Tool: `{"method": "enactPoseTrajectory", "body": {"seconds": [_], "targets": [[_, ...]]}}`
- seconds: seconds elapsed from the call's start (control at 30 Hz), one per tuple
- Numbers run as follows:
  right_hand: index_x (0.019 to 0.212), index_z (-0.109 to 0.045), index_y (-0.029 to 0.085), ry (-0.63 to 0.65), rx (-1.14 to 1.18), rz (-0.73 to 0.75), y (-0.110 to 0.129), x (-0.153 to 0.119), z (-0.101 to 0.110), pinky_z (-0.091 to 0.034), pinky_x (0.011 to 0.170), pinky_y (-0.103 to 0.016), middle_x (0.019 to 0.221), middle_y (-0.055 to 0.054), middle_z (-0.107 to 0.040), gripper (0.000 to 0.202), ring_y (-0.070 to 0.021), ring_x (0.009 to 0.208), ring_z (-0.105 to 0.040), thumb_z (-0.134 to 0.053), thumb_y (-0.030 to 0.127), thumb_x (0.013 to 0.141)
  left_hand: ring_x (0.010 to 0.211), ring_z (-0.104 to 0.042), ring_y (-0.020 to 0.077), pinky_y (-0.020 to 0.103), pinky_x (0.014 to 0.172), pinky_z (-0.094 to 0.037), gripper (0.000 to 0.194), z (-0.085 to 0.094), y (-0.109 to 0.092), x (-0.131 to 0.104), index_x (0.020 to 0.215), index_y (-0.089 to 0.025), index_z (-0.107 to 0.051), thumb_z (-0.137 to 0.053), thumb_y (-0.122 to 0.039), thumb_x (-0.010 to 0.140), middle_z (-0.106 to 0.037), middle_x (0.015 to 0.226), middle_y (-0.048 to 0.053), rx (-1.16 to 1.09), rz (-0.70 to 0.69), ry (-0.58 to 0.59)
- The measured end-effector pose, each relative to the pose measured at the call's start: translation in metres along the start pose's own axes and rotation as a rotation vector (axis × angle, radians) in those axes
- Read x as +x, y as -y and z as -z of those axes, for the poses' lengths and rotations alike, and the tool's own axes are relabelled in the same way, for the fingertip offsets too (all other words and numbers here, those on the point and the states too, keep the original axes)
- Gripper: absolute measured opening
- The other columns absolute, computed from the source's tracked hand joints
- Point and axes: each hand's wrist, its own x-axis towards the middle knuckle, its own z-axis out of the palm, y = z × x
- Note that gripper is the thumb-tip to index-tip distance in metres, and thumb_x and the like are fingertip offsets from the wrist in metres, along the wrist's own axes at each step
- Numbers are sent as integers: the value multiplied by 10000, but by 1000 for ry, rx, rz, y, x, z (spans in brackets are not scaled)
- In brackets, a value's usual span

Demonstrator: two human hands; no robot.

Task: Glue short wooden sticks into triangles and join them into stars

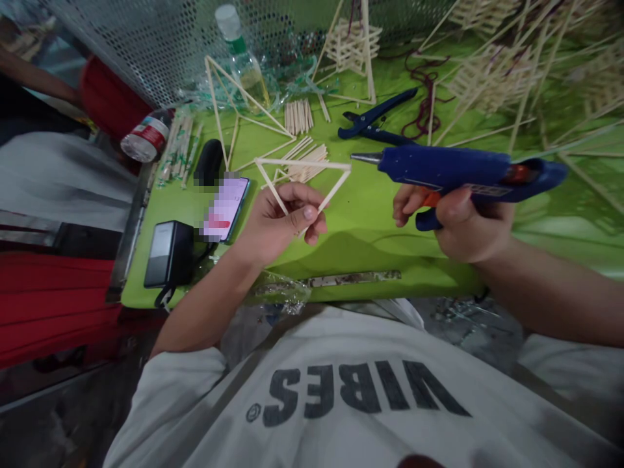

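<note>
My left hand [287,218] pinches the lower corner of a small triangle of pale wooden sticks [305,164], its long side facing away from me. My right hand [468,221] is wrapped round the handle of a blue glue gun [443,170] with an orange trigger. The gun's metal nozzle points left, a little to the right of the triangle's upper right corner and apart from it. Behind the triangle lie a loose pile of sticks [312,162] and a bundle of short sticks [298,117]. Blue cutting pliers [373,122] rest behind the gun.
On the green table [370,240] are a phone [227,208], a black box-shaped device [168,253], bottles [244,65] and a larger stick frame [217,110]. Woven stick pieces [492,78] fill the back right. A person in grey trousers [58,175] is at the left.
</note>
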Motion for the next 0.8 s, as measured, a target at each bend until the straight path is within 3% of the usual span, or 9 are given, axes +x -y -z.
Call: {"method": "enactPoseTrajectory", "body": {"seconds": [0.2, 0.3, 0.43, 0.53, 0.67, 0.73, 0.8], "targets": [[865, -900, 237, -140, -39, -98, 15, 12, -13, -548, 495, -347, 871, -86, -845, 543, -172, 578, -683, -878, 726, 1100, 529, -747, 121, 194, 509, -623, 358, -1, -2, 2, 993, -218, -911, -1105, -512, 932, -833, 712, 11, -4, -17, -6], [900, -905, 258, -206, 22, -132, 17, 14, -17, -502, 438, -357, 964, -87, -877, 600, -159, 537, -626, -915, 849, 1002, 528, -727, 121, 200, 495, -608, 414, -1, -2, 3, 967, -216, -891, -1128, -547, 891, -806, 688, 1, -5, -2, -36], [892, -910, 306, -242, 93, -135, 20, 13, -15, -299, 335, -360, 843, -52, -806, 703, -141, 439, -512, -884, 1009, 889, 566, -732, 128, 210, 503, -600, 437, 0, -1, 3, 972, -221, -886, -1151, -548, 856, -795, 710, 3, -11, -10, -86], [894, -881, 288, -95, 104, -126, 28, 10, -10, -373, 357, -365, 867, -57, -833, 723, -153, 439, -573, -859, 1009, 926, 580, -732, 130, 219, 513, -594, 467, 1, 0, 3, 966, -218, -866, -1176, -534, 819, -795, 737, 3, -33, -6, -146], [1140, -812, 313, 70, 181, -78, 32, 8, -8, -472, 386, -343, 997, -46, -903, 452, -185, 495, -686, -893, 752, 1064, 603, -726, 121, 215, 525, -575, 508, 1, -2, 4, 938, -221, -837, -1198, -539, 777, -789, 754, -8, -57, -9, -197], [1150, -802, 310, 35, 178, -71, 26, 14, -5, -494, 419, -325, 996, -35, -901, 471, -175, 529, -714, -927, 752, 1041, 611, -719, 116, 207, 526, -563, 505, 1, -3, 6, 945, -233, -841, -1197, -547, 774, -782, 743, -19, -54, -22, -207], [1105, -829, 283, -127, 111, -66, 14, 27, 7, -530, 482, -320, 972, -34, -883, 556, -172, 607, -746, -997, 794, 961, 600, -708, 110, 199, 517, -554, 487, 4, -4, 7, 960, -242, -851, -1186, -551, 789, -776, 728, -29, -59, -45, -216]]}}
